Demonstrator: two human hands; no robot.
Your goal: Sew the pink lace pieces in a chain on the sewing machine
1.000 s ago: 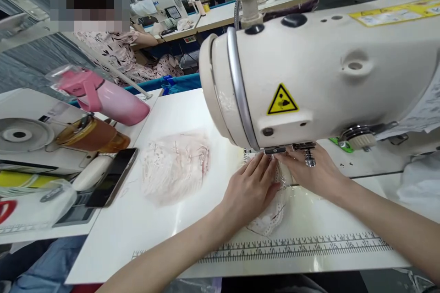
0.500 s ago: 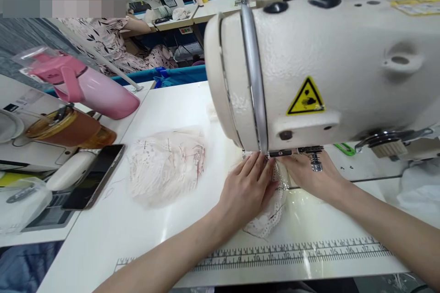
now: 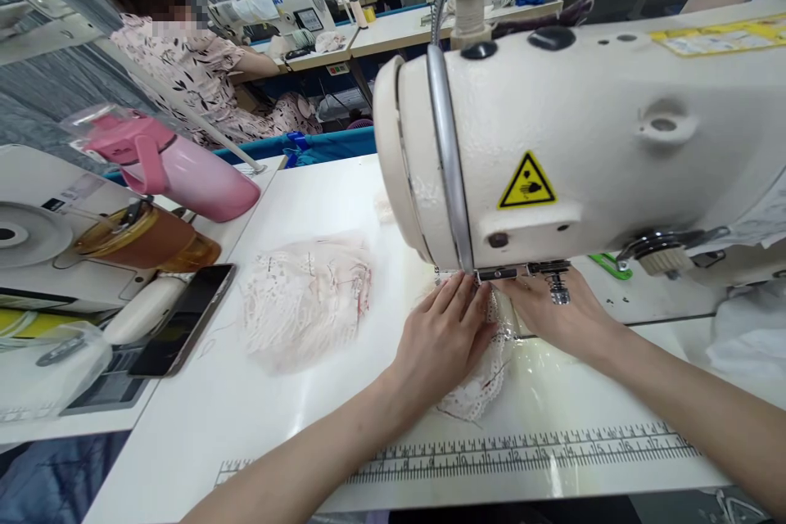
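Note:
Under the head of the white sewing machine (image 3: pixel 589 131), a piece of pale lace fabric (image 3: pixel 476 393) lies on the table, its scalloped edge and a dark reddish thread showing. My left hand (image 3: pixel 439 336) is on this lace, fingers close together and bent down onto it just in front of the needle area, thumb to the right. From the right, my right hand (image 3: pixel 556 307) reaches in beside the needle area. Its fingertips are hidden behind the machine's lower parts and my left hand. A second heap of lace fabric (image 3: pixel 307 303) rests to the left, untouched.
At left are a phone (image 3: pixel 184 319), an amber cup (image 3: pixel 153 237) and a pink bottle (image 3: pixel 184 168). A printed ruler (image 3: pixel 467 454) runs along the front edge. White cloth (image 3: pixel 746 336) lies at right, near a green tool (image 3: pixel 610 265). A person (image 3: pixel 184 74) sits beyond.
The view has shifted slightly up and left, so most things appear lower and the left-side items further right. Both hands stay in place at the lace.

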